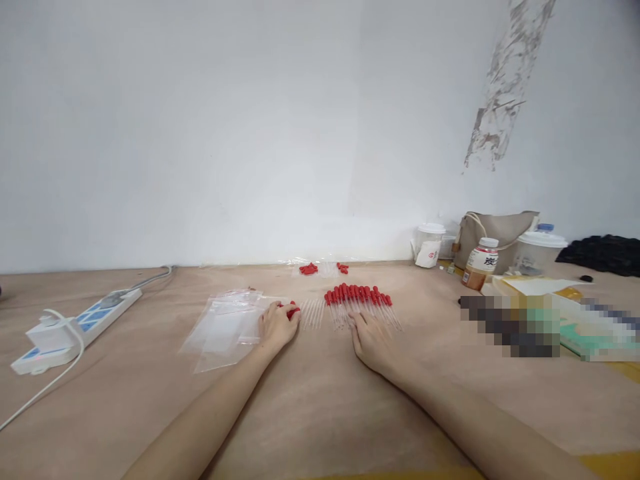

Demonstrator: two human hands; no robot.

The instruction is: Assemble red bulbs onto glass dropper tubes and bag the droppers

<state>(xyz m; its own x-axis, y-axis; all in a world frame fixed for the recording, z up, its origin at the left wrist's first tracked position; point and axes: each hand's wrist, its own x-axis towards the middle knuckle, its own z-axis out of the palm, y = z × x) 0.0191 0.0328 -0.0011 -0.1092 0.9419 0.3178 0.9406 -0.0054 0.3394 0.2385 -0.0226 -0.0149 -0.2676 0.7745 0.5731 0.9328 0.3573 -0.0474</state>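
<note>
Both arms stretch out across the bench (320,400) toward the far wall. The left hand (277,326) has its fingers curled closed around something small and red, most likely a dropper bulb (293,311), held just beside the loose glass tubes (313,312) lying between the two hands. That hand rests on the edge of the clear bags (227,327), which lie flat and overlapping to its left, within easy reach.

The right hand (369,337) lies palm down, fingers spread open and flat, its tips touching the near ends of the droppers (357,301). These sit in a tidy row, side by side, each with its long axis running away from the person: red bulbs toward the wall, glass tips toward the hand. Laid that way, I'd judge, each can be taken by its near end without disturbing its neighbours.

Farther back, near the wall, spare red bulbs (309,269) sit in small heaps. A power strip (80,327) lies well off to the left, and a bottle (481,263) stands to the right.
</note>
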